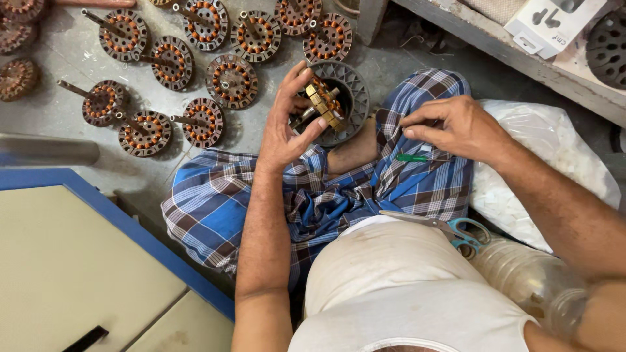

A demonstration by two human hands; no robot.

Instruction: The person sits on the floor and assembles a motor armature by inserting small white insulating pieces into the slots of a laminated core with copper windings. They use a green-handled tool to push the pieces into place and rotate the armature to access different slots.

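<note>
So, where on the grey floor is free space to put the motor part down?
Bare grey floor lies left of the copper-wound stators, above the blue-edged cabinet. Crowded: the stator rows near the left hand.

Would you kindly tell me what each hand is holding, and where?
The left hand grips a wound stator core by its outer edge. The right hand pinches the checked cloth near a green tool.

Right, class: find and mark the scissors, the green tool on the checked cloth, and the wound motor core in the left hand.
scissors (pixel 427 222), head view, on the blades.
green tool (pixel 411 158), head view, on its middle.
wound motor core (pixel 324 102), head view, on its yellow windings.
</note>
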